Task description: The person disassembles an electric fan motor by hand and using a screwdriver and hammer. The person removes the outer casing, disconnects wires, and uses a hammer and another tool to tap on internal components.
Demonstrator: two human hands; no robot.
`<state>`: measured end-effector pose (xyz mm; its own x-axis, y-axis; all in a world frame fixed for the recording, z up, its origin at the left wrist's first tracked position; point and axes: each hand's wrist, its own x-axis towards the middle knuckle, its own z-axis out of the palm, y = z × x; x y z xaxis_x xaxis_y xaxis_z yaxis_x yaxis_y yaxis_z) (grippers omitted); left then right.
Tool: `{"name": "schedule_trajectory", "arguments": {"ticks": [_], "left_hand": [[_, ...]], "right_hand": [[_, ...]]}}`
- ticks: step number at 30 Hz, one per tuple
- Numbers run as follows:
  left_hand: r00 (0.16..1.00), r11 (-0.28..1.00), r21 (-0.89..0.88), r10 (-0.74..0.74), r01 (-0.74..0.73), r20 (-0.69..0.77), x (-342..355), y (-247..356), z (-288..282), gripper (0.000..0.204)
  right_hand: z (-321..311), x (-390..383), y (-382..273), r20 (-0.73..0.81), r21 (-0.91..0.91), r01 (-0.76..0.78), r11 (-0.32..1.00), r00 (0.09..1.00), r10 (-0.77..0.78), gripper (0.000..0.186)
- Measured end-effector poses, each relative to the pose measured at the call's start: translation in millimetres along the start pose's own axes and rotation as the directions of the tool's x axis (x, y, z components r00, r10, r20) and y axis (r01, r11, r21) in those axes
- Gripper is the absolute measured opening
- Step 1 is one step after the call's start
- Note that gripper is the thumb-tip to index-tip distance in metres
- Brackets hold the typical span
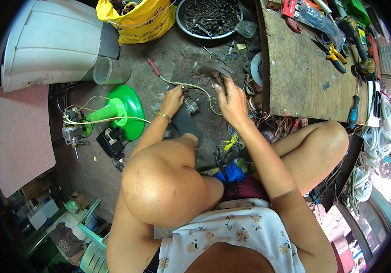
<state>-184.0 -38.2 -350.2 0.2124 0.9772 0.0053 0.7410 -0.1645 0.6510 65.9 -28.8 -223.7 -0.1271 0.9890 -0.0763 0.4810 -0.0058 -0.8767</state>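
In the head view my left hand is closed round a short metal rod, held end-up over a metal motor part on the floor by my foot. My right hand grips a hammer by its handle, its head raised to the right of the rod, apart from it. A red-handled tool on a cream cable lies beyond my left hand.
A steel bowl of hardware, yellow sack and white bin stand ahead. A green stand and black adapter sit left. A wooden board with tools and tangled wires lies right.
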Motion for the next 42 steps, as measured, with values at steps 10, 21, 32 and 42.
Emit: {"name": "schedule_trajectory", "arguments": {"ticks": [10, 21, 32, 42], "left_hand": [[0.999, 0.996, 0.08, 0.032, -0.035, 0.034, -1.7, 9.3, 1.7, 0.028], [0.999, 0.99, 0.139, -0.015, 0.011, 0.029, -1.3, 16.3, 8.3, 0.01], [0.997, 0.982, 0.191, -0.01, -0.004, 0.074, 8.7, 3.4, 5.7, 0.005], [0.998, 0.996, -0.083, -0.036, 0.031, -0.054, 18.9, 14.3, -7.2, 0.011]], "right_hand": [[3.5, -1.4, 4.6, -0.008, -0.032, 0.029, 0.999, 1.0, -0.029, 0.033], [16.7, -1.9, -1.4, 0.284, -0.314, 0.257, 0.914, 0.944, -0.168, 0.03], [23.1, -3.9, 16.5, 0.179, -0.284, 0.273, 0.919, 0.957, -0.229, 0.029], [-20.2, 14.9, 10.1, -0.009, -0.049, -0.06, 0.997, 0.998, 0.06, 0.037]]}}
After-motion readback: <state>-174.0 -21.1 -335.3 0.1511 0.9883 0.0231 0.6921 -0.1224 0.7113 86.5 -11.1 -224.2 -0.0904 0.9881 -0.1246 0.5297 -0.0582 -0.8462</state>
